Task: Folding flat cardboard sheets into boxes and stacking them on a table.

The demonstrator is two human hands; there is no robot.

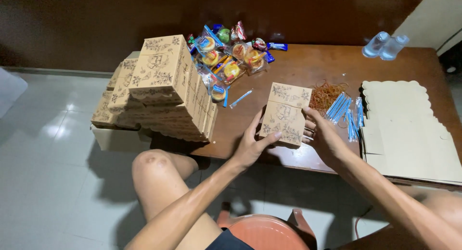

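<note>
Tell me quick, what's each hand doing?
Left hand: grips the printed cardboard box at its left side.
Right hand: grips the same box's right side.

I see a matt printed cardboard box (285, 114) on the glossy dark wood surface (308, 62), shiny plastic snack wrappers (231, 62), clear plastic bottles (385, 45), plain matt card sheets (404, 129).

Single head-worn view, looking steeply down and forward from seated person; close on wooden table (308, 67) edge, own knees, tiled floor (48, 182) at left.
</note>
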